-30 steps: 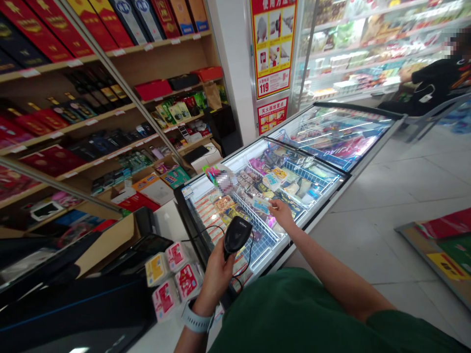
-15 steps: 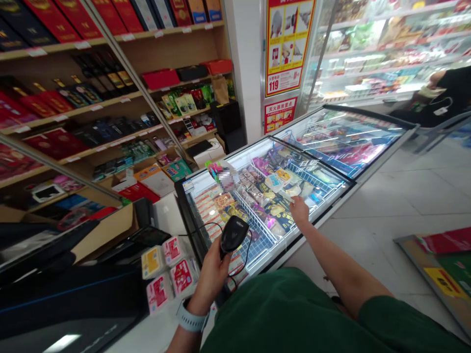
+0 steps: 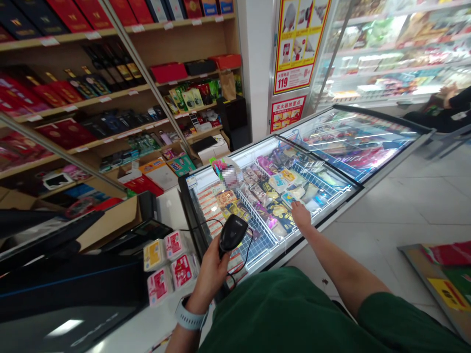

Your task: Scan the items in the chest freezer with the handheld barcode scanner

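My left hand (image 3: 213, 267), with a pale watch strap at the wrist, is closed around the handle of a black barcode scanner (image 3: 233, 232). Its cable loops down beside the freezer. Over the glass-topped chest freezer (image 3: 320, 223), my right hand (image 3: 300, 214) has its fingers closed at the edge of a small blue-and-white pack (image 3: 289, 198); the fingertips are partly hidden. Just beyond it are another blue-labelled pack (image 3: 277, 182) and a yellow-labelled pack (image 3: 289, 174). Bagged frozen goods and wire baskets (image 3: 257, 228) show through the glass.
Several pink and yellow packs (image 3: 172, 264) stand on the white counter at my left, near an open cardboard box (image 3: 110, 223). Shelves of boxes and bottles (image 3: 110, 73) rise behind. Another person (image 3: 451, 110) is at the far right. A low display (image 3: 441, 279) stands on the floor.
The small pack at my right hand has turned from nearly edge-on to showing its blue-and-white face. My view has shifted slightly; the left hand keeps its hold on the scanner.
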{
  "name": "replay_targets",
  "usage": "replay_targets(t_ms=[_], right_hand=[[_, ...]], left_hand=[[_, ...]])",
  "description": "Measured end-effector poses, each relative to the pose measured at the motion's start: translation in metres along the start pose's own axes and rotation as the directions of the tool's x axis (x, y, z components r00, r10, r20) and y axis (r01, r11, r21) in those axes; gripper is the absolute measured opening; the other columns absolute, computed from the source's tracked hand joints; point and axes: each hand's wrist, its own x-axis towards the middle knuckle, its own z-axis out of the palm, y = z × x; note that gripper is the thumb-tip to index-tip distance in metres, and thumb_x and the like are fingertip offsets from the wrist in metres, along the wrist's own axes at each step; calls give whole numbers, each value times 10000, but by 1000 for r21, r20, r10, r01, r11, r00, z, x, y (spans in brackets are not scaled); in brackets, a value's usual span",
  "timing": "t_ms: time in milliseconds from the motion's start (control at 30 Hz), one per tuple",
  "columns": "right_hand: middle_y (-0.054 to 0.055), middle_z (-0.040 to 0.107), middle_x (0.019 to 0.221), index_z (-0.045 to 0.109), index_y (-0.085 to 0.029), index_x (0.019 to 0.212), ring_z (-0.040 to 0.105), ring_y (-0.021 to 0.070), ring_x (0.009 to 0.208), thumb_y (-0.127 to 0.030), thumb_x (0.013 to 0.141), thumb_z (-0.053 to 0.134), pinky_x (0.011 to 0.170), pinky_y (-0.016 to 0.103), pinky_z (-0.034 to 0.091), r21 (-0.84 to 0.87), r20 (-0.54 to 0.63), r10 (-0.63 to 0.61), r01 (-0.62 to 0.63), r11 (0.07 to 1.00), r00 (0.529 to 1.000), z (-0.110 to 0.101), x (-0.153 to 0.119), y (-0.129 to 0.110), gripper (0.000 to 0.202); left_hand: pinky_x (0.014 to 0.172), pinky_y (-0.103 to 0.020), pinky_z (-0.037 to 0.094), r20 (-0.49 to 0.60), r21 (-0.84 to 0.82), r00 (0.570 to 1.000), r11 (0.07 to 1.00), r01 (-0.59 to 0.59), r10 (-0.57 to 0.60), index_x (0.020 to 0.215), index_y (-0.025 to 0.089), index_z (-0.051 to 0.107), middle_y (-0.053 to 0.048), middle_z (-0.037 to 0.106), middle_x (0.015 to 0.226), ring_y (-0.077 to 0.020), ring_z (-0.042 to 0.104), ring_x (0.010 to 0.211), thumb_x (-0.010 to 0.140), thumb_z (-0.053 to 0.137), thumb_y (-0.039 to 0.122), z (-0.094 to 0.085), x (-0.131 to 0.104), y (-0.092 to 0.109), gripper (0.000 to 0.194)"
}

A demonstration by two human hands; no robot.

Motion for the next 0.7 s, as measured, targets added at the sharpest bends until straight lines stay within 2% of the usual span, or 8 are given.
replay_targets(t_ms=[233, 467, 700], right_hand=[[137, 581, 1151, 549, -144, 1128, 537, 231, 1021, -128, 932, 336, 711, 294, 452, -14, -13, -15, 14, 1000, 1000, 10, -1, 2, 289], [125, 578, 1170, 545, -155, 1141, 559, 229, 1014, -151, 922, 373, 736, 292, 450, 27, -29, -28, 29, 999, 999, 6, -4, 1, 278], [120, 530, 1280, 543, -179, 1184, 584, 209, 1020, -170, 912, 402, 766, 285, 453, 94, -5, 16, -15, 995, 1000, 2, -9, -2, 307]], left_hand=[[1046, -428, 395, 6, -4, 1000, 1000, -10, 10, 1297, 171, 479, -119, 594, 1264, -256, 543, 1201, 858, 522, 249, 0, 1, 0, 448], [1028, -407, 418, -8, -8, 1000, 1000, -11, 11, 1283, 182, 500, -99, 616, 1236, -247, 567, 1172, 845, 529, 229, -1, 0, 3, 441], [1047, -414, 406, -26, -14, 999, 1000, -27, 27, 1289, 185, 502, -97, 610, 1249, -248, 551, 1199, 840, 526, 209, -3, -3, 1, 450]])
